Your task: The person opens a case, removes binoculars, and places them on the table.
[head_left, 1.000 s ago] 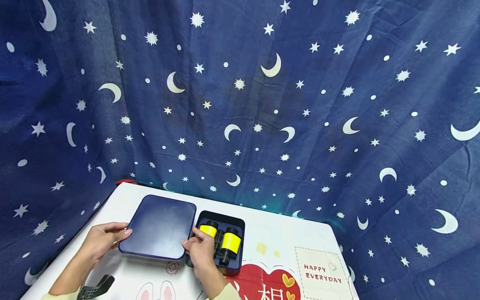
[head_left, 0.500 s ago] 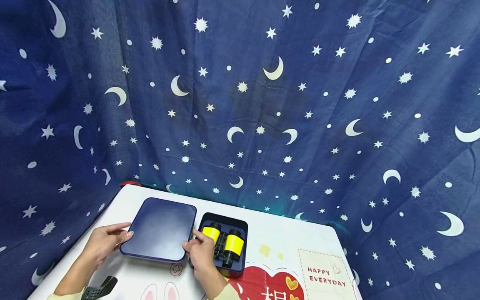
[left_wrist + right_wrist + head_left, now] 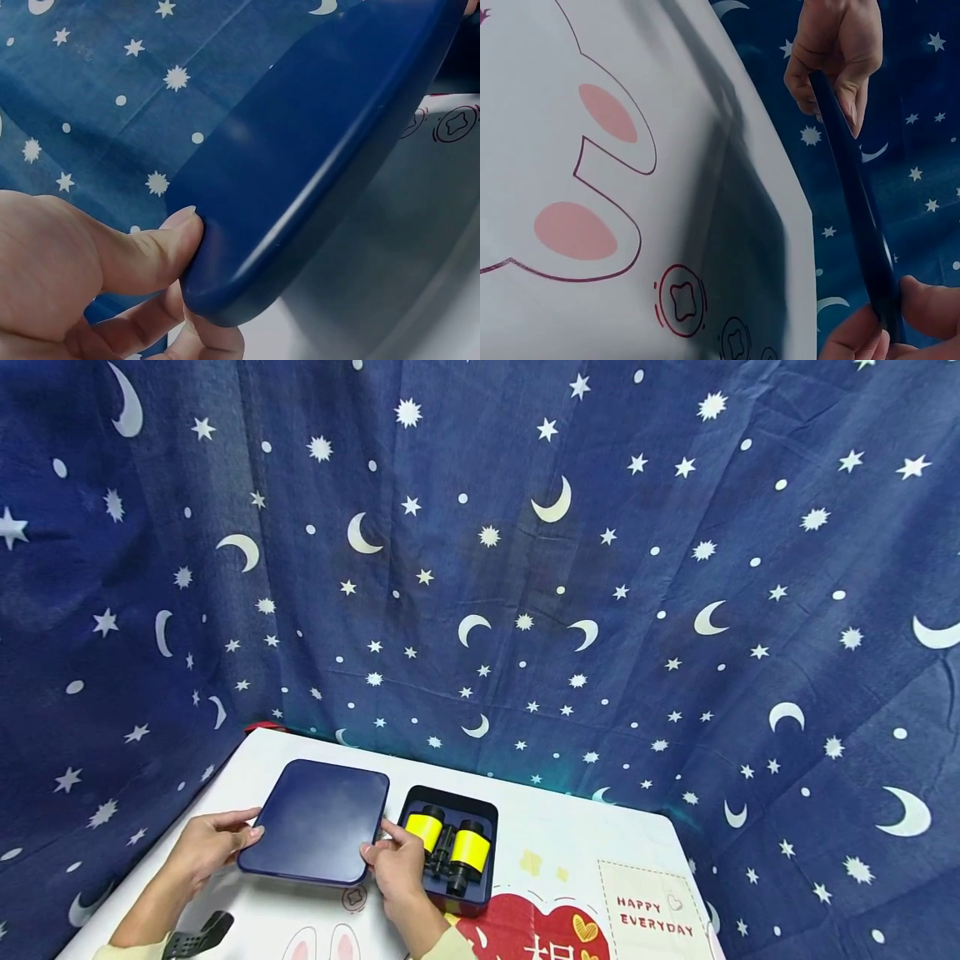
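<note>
A dark blue lid (image 3: 315,820), flat with rounded corners, is held above the table between both hands. My left hand (image 3: 210,845) pinches its left edge, thumb on top and fingers underneath, as the left wrist view shows at the lid's corner (image 3: 247,247). On the opposite edge my right hand (image 3: 399,862) grips it with thumb and fingers. Just right of that hand stands a dark blue box (image 3: 491,852) with its top uncovered. Inside lie yellow and black binoculars (image 3: 469,850); the right hand covers part of the box's left side in the head view.
The white table (image 3: 570,835) carries a printed cover with a red heart (image 3: 517,927), rabbit ears and a "HAPPY EVERYDAY" panel (image 3: 654,910). A navy curtain (image 3: 480,568) with moons and stars hangs behind and along the sides. The lid's shadow (image 3: 750,247) falls on the tabletop.
The lid has shifted slightly left of the box, the right hand moving with it, so the gap between lid and box is wider. The head view has turned a little. Both grips stay the same.
</note>
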A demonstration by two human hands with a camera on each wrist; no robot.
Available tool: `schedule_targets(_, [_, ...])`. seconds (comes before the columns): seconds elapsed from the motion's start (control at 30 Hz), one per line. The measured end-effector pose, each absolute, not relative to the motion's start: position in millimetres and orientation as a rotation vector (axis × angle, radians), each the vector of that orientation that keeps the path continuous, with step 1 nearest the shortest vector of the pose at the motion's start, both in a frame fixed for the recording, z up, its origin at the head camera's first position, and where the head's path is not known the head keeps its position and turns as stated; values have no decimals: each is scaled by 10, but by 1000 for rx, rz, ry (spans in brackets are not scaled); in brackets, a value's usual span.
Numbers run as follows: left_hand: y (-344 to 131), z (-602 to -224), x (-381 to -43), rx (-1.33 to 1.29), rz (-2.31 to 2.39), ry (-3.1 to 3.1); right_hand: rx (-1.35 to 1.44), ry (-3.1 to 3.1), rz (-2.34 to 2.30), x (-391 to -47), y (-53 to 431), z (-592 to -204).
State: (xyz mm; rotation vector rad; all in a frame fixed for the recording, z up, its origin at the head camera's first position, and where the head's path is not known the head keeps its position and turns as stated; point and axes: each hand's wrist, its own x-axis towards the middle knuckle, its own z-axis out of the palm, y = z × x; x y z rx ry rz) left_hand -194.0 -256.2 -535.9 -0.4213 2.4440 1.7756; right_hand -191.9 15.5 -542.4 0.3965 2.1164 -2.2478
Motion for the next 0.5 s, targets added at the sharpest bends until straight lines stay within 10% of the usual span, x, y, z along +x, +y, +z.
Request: schedule_targets(0.5, [-2726, -5281, -1928, -380, 1786, 2428, 366, 2098, -2273, -1914, 18, -5434])
